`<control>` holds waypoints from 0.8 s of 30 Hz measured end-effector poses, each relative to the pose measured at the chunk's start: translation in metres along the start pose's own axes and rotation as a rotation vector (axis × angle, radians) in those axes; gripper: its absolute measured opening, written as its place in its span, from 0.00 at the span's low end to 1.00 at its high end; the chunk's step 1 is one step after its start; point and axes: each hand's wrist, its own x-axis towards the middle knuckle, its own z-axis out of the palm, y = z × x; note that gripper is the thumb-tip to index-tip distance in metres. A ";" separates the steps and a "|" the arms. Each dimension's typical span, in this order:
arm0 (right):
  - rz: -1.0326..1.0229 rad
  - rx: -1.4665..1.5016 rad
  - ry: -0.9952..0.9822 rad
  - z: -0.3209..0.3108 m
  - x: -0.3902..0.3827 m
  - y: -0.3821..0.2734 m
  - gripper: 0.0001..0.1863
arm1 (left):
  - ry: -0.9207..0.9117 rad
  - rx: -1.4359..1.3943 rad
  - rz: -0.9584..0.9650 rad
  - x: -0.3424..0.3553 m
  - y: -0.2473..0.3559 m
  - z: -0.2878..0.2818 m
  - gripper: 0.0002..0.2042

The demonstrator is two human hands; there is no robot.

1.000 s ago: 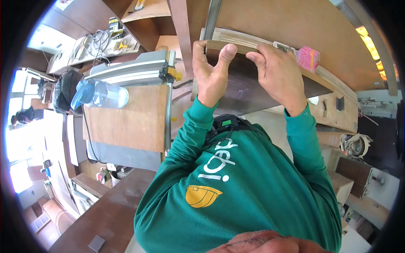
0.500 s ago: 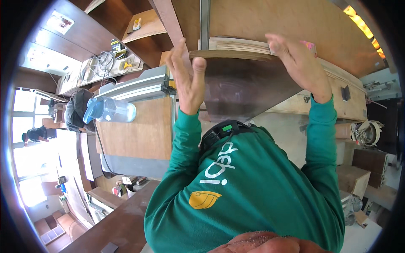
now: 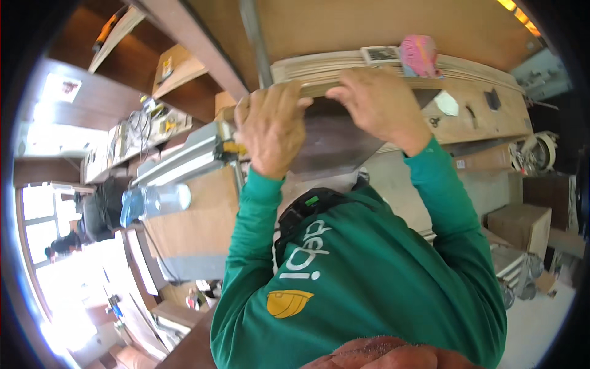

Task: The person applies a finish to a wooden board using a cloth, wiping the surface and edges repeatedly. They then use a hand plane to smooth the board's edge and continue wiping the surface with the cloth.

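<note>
A dark brown board [image 3: 335,138] stands in front of me, its smooth face toward my body. My left hand [image 3: 272,126] grips the board's top edge near its left end, with the fingers bent over and the back of the hand up. Over the same edge, further right, curl the fingers of my right hand [image 3: 384,107]. Both thumbs point inward, with a short stretch of edge between them. The fingertips behind the board are hidden. Just beyond lies a stack of thin boards [image 3: 319,64].
Left of me, a work surface [image 3: 206,212] carries a metal guide rail [image 3: 181,163] and a blue water bottle [image 3: 163,200]. A pink bundle [image 3: 419,55] sits on the boards ahead. Scissors [image 3: 434,122] lie on the bench at right. A cardboard box [image 3: 519,224] stands lower right.
Both hands have come down from the air, turned palms down and closed on the board's top edge. My view has shifted, and the pink bundle shows more fully.
</note>
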 end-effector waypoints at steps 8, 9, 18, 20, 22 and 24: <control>-0.084 0.002 0.005 -0.006 0.019 -0.022 0.35 | -0.052 0.024 0.105 0.004 -0.004 -0.011 0.18; -0.076 0.015 -0.056 -0.008 0.026 -0.028 0.37 | -0.049 -0.006 0.139 0.004 -0.006 -0.011 0.20; 0.138 -0.075 -0.180 -0.021 -0.008 0.030 0.50 | -0.130 0.101 0.086 -0.003 -0.006 -0.019 0.29; 0.281 -0.044 -0.313 -0.044 -0.019 0.049 0.48 | -0.132 0.083 0.070 -0.003 -0.005 -0.023 0.29; 0.275 -0.052 -0.156 -0.050 -0.051 0.097 0.52 | -0.127 0.048 0.079 0.001 -0.001 -0.021 0.29; 0.396 -0.088 -0.212 -0.068 -0.075 0.134 0.50 | -0.092 0.042 0.084 0.002 0.000 -0.022 0.29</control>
